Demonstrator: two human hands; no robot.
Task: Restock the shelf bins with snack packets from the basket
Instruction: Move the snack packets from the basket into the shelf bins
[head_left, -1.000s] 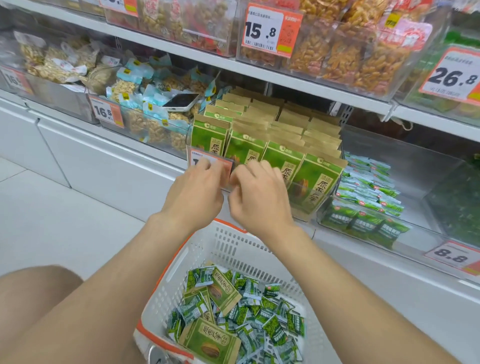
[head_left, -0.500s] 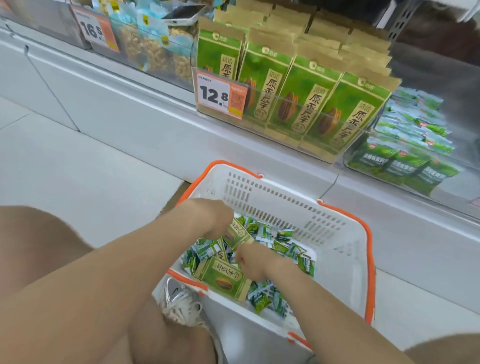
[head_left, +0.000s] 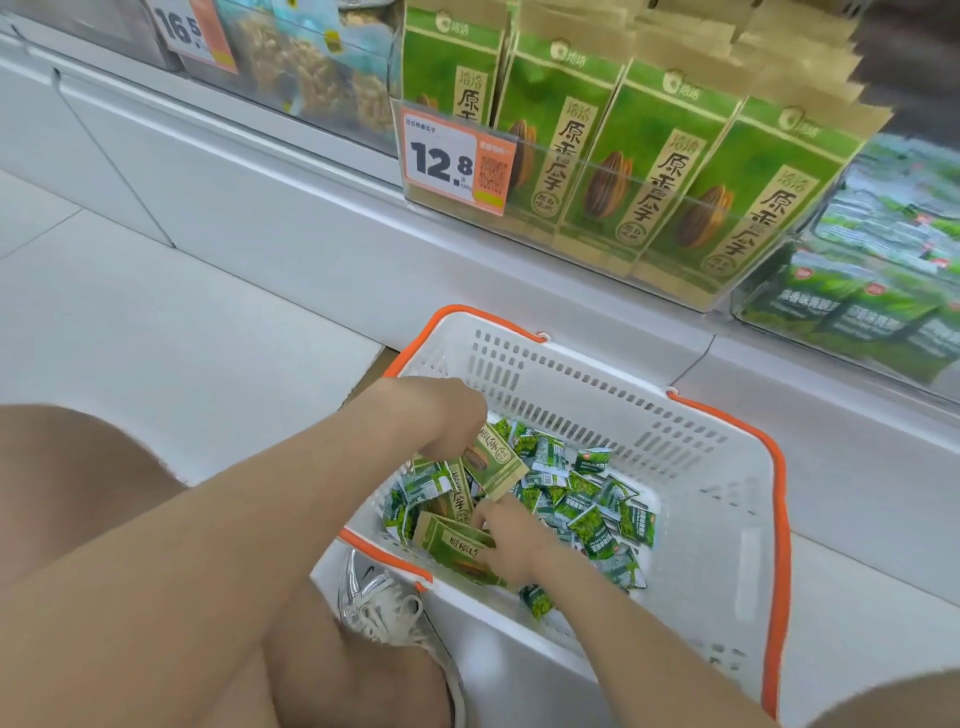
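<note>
White floor (head_left: 156, 322) holds the basket (head_left: 675, 431); inside it, left hand (head_left: 441, 415) grips a tilted packet (head_left: 496, 462), right hand (head_left: 514, 545) grips a flat packet (head_left: 452, 545).

Item 1. Price tag "12.8" (head_left: 457, 162): white card, orange border, black numerals, a code square on its right half. Reference item.
Item 2. Price tag "16.5" (head_left: 192, 34): same pattern, up and far left of the reference, cut by the top edge.
Item 3. White base panel (head_left: 291, 208): directly below the reference, running left, with vertical seams.
Item 4. Pale floor tiles (head_left: 156, 322): below left of the reference.
Item 5. Sneaker (head_left: 382, 608): silver-white, laced, well below the reference.
</note>
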